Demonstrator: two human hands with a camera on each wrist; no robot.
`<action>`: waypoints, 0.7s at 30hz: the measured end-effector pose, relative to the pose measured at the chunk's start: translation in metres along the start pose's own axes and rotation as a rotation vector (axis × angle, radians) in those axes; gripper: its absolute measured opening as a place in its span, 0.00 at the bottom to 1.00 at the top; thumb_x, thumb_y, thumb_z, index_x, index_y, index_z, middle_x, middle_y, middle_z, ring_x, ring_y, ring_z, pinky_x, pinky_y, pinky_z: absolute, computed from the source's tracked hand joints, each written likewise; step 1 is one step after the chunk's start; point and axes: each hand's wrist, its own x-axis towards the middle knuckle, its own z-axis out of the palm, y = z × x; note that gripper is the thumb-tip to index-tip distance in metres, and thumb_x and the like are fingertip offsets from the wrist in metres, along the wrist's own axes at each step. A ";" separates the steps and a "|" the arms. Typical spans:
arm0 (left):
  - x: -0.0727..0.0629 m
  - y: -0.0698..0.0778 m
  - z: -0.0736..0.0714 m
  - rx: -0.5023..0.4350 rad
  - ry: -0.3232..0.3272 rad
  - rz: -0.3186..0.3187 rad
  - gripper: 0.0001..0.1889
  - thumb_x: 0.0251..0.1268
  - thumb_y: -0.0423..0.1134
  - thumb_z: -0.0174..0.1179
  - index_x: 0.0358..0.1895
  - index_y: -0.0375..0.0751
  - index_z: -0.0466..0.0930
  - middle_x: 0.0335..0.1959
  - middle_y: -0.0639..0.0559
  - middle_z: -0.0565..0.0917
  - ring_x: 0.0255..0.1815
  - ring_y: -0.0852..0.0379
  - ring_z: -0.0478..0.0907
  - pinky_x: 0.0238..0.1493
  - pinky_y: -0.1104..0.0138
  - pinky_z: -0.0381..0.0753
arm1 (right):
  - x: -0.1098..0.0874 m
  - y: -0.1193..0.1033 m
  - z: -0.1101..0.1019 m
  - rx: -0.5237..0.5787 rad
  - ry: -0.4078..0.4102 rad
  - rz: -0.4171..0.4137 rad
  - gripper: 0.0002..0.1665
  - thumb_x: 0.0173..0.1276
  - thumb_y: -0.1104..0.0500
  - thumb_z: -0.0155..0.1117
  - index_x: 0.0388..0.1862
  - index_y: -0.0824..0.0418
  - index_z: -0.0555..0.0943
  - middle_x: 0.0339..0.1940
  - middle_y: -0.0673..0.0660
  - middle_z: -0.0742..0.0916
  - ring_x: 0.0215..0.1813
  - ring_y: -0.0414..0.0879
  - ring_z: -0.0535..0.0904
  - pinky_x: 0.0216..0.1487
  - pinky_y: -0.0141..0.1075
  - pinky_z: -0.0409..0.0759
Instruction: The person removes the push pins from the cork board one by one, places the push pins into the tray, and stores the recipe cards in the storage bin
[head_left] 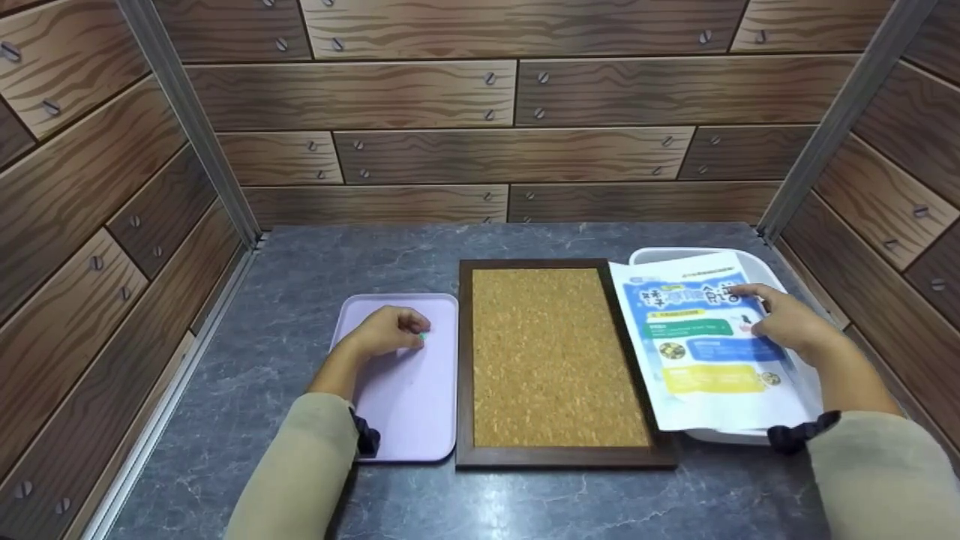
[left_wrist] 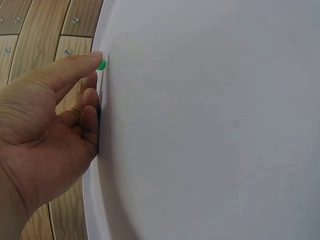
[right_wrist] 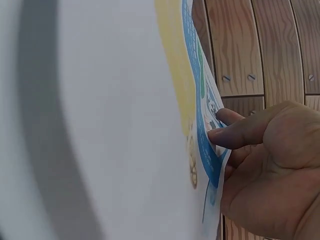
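- Your left hand point(head_left: 386, 331) rests on the lilac tray point(head_left: 405, 420), with the fingers curled round a small green pin point(head_left: 421, 337) that shows at the fingertips.
- In the left wrist view, the thumb and fingers point(left_wrist: 90, 107) press down against the tray surface point(left_wrist: 210, 130), and the green pin point(left_wrist: 102, 65) sits right under the thumb tip.
- Your right hand point(head_left: 784, 322) lies on the printed sheet point(head_left: 701, 345), fingers reaching across its blue-headed top part.
- In the right wrist view, your right hand point(right_wrist: 270, 165) pinches the edge of the printed sheet point(right_wrist: 200, 130), thumb over the printed side and the other fingers behind it.
- The sheet lies tilted over a white bin point(head_left: 667, 256). Its left edge overlaps the right frame of the cork board.
- The cork board point(head_left: 555, 360), in a dark wooden frame, lies flat between your two hands. It sits just beside the tray on its left, and its cork face is bare.
- Your two hands are well apart, one on each side of the board.
- All of this sits on a grey marbled tabletop point(head_left: 390, 247).
- Wood-patterned panels point(head_left: 495, 112) close in the back and both sides of the table.
- Dark wrist straps point(head_left: 802, 433) show at both your cuffs.
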 end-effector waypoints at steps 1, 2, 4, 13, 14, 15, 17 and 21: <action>0.000 0.001 0.000 -0.005 -0.002 0.005 0.16 0.67 0.32 0.73 0.57 0.40 0.90 0.55 0.44 0.91 0.55 0.53 0.84 0.54 0.67 0.80 | -0.001 0.002 -0.001 0.003 0.003 0.004 0.49 0.69 0.77 0.54 0.88 0.68 0.53 0.82 0.90 0.48 0.65 0.71 0.72 0.44 0.30 0.81; -0.001 0.001 0.000 -0.010 -0.004 0.009 0.16 0.67 0.32 0.73 0.57 0.39 0.89 0.55 0.43 0.91 0.55 0.53 0.83 0.54 0.67 0.80 | -0.001 0.003 -0.003 0.006 0.006 0.009 0.49 0.69 0.78 0.54 0.88 0.68 0.52 0.82 0.90 0.48 0.64 0.71 0.72 0.44 0.31 0.81; -0.001 0.001 -0.001 -0.022 -0.010 0.020 0.17 0.67 0.32 0.73 0.58 0.38 0.89 0.55 0.42 0.90 0.55 0.53 0.83 0.53 0.67 0.79 | -0.002 0.007 -0.005 0.018 0.010 0.021 0.49 0.69 0.78 0.52 0.88 0.67 0.51 0.82 0.90 0.49 0.63 0.70 0.73 0.44 0.32 0.82; -0.003 -0.001 -0.004 -0.084 -0.001 0.055 0.19 0.68 0.33 0.71 0.61 0.36 0.87 0.57 0.39 0.88 0.57 0.49 0.82 0.59 0.63 0.77 | -0.006 0.022 -0.016 0.108 0.011 0.060 0.49 0.74 0.76 0.51 0.90 0.63 0.47 0.82 0.87 0.51 0.46 0.46 0.83 0.45 0.35 0.87; -0.004 -0.002 -0.004 -0.090 0.001 0.054 0.19 0.68 0.33 0.71 0.61 0.36 0.87 0.58 0.39 0.88 0.58 0.48 0.82 0.60 0.62 0.78 | -0.006 0.024 -0.018 0.128 0.009 0.065 0.50 0.74 0.75 0.51 0.90 0.61 0.46 0.83 0.87 0.51 0.45 0.44 0.84 0.45 0.35 0.87; -0.004 -0.002 -0.004 -0.095 0.002 0.054 0.19 0.69 0.33 0.71 0.62 0.36 0.87 0.58 0.39 0.88 0.59 0.47 0.82 0.61 0.61 0.78 | -0.006 0.026 -0.020 0.141 0.011 0.073 0.50 0.75 0.75 0.51 0.90 0.60 0.46 0.83 0.86 0.50 0.45 0.43 0.84 0.46 0.35 0.88; -0.004 -0.003 -0.004 -0.099 0.005 0.055 0.19 0.69 0.34 0.71 0.62 0.36 0.86 0.59 0.39 0.88 0.60 0.47 0.82 0.61 0.62 0.77 | -0.007 0.029 -0.022 0.161 0.016 0.093 0.50 0.76 0.74 0.51 0.91 0.57 0.45 0.84 0.86 0.48 0.45 0.44 0.85 0.47 0.36 0.88; -0.004 -0.006 -0.005 -0.115 0.008 0.063 0.19 0.70 0.33 0.71 0.62 0.35 0.86 0.60 0.37 0.87 0.60 0.46 0.82 0.58 0.65 0.77 | -0.006 0.033 -0.024 0.096 0.047 0.082 0.50 0.74 0.75 0.52 0.90 0.59 0.46 0.83 0.88 0.50 0.50 0.53 0.83 0.45 0.35 0.86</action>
